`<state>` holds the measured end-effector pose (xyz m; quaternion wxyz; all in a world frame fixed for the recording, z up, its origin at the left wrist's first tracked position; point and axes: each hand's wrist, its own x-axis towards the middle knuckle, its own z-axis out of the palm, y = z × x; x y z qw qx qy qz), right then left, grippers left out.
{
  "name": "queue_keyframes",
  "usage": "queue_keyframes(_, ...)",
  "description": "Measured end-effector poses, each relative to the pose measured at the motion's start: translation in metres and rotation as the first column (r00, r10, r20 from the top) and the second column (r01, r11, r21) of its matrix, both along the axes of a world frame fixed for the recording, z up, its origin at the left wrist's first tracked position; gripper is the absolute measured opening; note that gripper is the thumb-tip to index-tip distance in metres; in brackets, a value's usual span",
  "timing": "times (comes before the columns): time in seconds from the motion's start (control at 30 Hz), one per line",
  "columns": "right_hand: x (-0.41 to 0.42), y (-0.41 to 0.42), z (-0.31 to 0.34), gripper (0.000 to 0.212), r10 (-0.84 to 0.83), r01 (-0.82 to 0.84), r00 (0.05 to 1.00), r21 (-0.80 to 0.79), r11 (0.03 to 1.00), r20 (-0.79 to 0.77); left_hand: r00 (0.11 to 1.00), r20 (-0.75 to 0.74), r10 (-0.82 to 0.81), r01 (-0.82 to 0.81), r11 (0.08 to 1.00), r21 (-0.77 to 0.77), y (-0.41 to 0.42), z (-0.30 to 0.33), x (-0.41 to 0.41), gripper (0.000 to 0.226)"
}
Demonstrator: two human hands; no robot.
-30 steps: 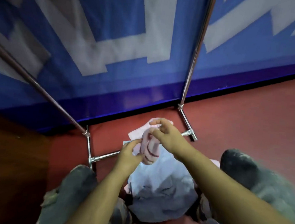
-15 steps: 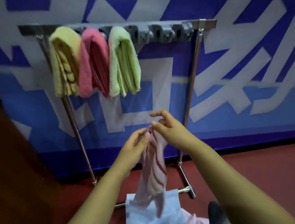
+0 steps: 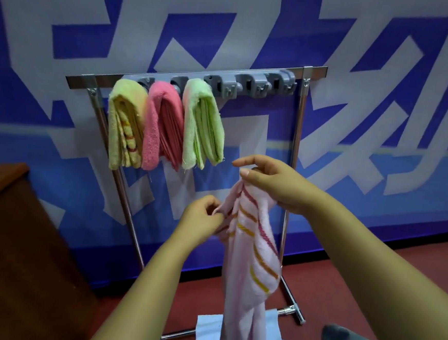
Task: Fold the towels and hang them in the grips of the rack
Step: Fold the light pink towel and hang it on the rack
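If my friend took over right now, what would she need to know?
Left hand: pinching an edge of the pale pink striped towel.
Right hand: holding the same towel's top; it hangs loose, not folded.
Rack: yellow towel, pink towel and green towel hang folded in the three left grips.
Empty grips: three, on the right.
On the floor: a light blue cloth under the rack.
Done: three towels.
Left: fold the striped towel and hang it in the next grip, then probably the floor cloth.
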<state>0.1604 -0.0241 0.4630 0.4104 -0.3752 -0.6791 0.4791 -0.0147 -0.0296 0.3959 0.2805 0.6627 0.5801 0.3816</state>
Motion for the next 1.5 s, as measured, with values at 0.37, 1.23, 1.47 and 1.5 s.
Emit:
queue_keyframes(0.37, 0.050, -0.005, 0.031, 0.039, 0.267, -0.231, 0.958, -0.270, 0.935, 0.103, 0.715, 0.699, 0.036, 0.025, 0.997, -0.077, 0.000, 0.001, -0.060, 0.027)
queue_keyframes(1.23, 0.077, 0.015, 0.014, 0.012, -0.537, 0.364, 0.691, 0.409, 0.837, 0.484, 0.458, 0.880, -0.126, -0.200, 0.950, 0.240, 0.001, 0.088, -0.077, 0.018)
queue_keyframes(1.47, 0.078, 0.007, 0.019, 0.018, -0.661, 0.637, 0.750, 0.287, 0.716, -0.017, 0.410, 0.896, -0.171, -0.251, 0.923, 0.290, 0.001, 0.092, -0.095, 0.038)
queue_keyframes(1.5, 0.080, 0.006, 0.020, 0.022, -0.647, 0.646, 0.758, 0.221, 0.730, -0.077, 0.405, 0.898, -0.171, -0.248, 0.925, 0.288, 0.001, 0.091, -0.098, 0.037)
